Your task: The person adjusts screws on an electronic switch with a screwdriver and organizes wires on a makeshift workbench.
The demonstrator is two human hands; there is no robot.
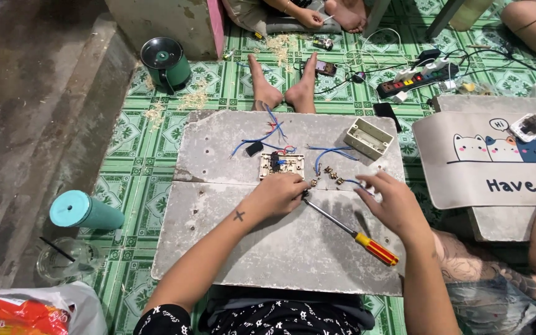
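A screwdriver (350,231) with a red and yellow handle lies slanted on the grey slab tabletop (268,248), its metal tip under the left hand (278,195), whose grip is curled down onto the tip end and the small brass terminals (330,174) just beside it; whether a terminal is actually pinched there cannot be told. The right hand (391,200) is held just above the slab to the right, fingers bent around the end of a blue wire (336,151), though the grip on it is too hidden to be confirmed. Just beyond the left hand a beige switch plate (281,165) is seen face down, more blue and red wires trailing from it, and a beige wall box (368,138) sits further back to the right. For a clean job here, the tip would best be seated squarely in the screw slot, the terminal steadied flat, and the loose brass pieces kept from rolling off. Outward, another person's bare feet (282,93) rest at the far edge of the slab, a cat-print mat (485,158) lies to the right, a power strip (418,77) behind, and a teal tumbler (86,211) and green kettle (165,61) stand on the green patterned floor (138,155).
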